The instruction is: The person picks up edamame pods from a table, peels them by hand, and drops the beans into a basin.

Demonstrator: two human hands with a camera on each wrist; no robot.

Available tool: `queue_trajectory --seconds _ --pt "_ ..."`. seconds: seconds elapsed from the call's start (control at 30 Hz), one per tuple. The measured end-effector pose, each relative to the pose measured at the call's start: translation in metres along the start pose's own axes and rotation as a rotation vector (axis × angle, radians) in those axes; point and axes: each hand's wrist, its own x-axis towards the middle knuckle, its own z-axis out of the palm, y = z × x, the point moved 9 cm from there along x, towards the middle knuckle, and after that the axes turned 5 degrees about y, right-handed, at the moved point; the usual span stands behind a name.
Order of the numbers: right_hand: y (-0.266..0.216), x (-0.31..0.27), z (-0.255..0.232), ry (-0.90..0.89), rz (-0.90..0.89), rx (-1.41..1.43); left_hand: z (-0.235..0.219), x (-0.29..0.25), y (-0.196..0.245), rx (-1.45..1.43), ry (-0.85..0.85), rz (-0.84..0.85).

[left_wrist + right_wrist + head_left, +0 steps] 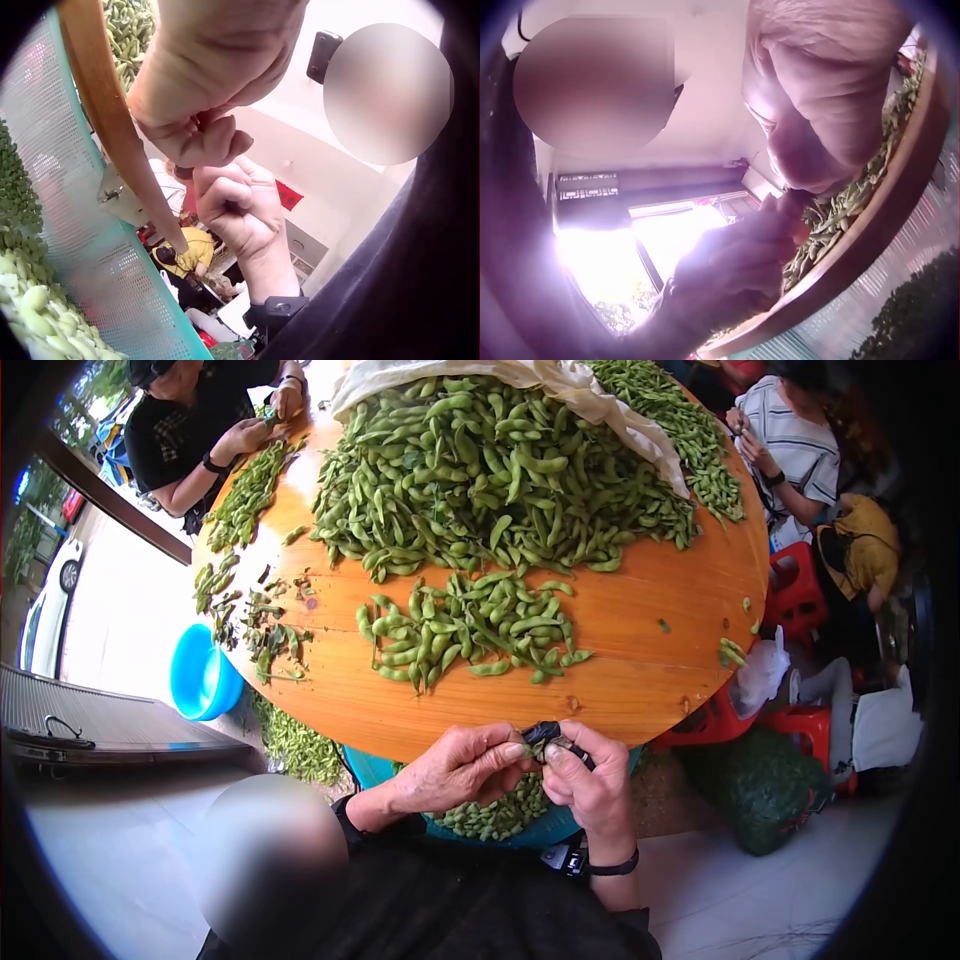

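Note:
Above the table's near edge, my left hand (462, 765) and right hand (592, 772) meet fingertip to fingertip. Between them the thumbs and fingers pinch a small green edamame pod (537, 747), mostly hidden by the fingers. A shiny black piece (541, 732) covers the tip of the right forefinger; I cannot tell what it is. Both wrist views show curled fingers, which hide the pod. Beyond the hands lies a loose batch of edamame pods (470, 625). Below them, a teal basket (124, 262) holds green pods (45, 319).
A large heap of edamame pods (500, 470) spills from a pale sack (640, 430) across the round wooden table (660, 630). Leaf scraps (272, 630) lie at left. A blue basin (203, 675), red stools (800, 595) and a dark green sack (760, 790) surround it. Other people sit opposite.

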Motion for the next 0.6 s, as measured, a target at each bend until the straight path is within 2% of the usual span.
queue_trajectory --seconds 0.03,0.13,0.17,0.2,0.23,0.27,0.3,0.37,0.43,0.6 --pt "0.004 0.001 0.002 -0.047 0.057 0.138 0.000 0.000 -0.001 -0.003 0.001 -0.001" --pt "0.005 0.000 0.001 0.005 0.043 0.013 -0.002 0.002 -0.004 0.043 0.005 -0.025" --pt "0.008 -0.001 0.003 0.005 0.044 0.013 -0.003 0.002 0.002 0.159 0.005 0.009" --pt "-0.002 -0.001 0.003 0.050 -0.125 -0.246 -0.003 0.002 0.006 0.276 0.007 0.043" --pt "-0.013 -0.004 0.007 0.094 -0.294 -0.504 -0.003 0.001 0.005 0.275 0.008 0.041" --pt "-0.022 -0.008 0.013 0.115 -0.409 -0.723 -0.005 0.001 0.015 0.429 0.061 0.164" --pt "-0.023 -0.010 0.018 0.114 -0.406 -0.723 -0.005 -0.002 0.025 0.582 0.114 0.286" --pt "-0.041 -0.024 0.039 0.171 -0.671 -0.952 -0.002 -0.004 0.027 0.592 0.159 0.302" --pt "-0.041 -0.026 0.043 0.173 -0.694 -0.974 -0.001 -0.005 0.030 0.613 0.227 0.338" --pt "-0.044 -0.030 0.047 0.186 -0.771 -1.023 -0.002 -0.004 0.026 0.556 0.245 0.300"
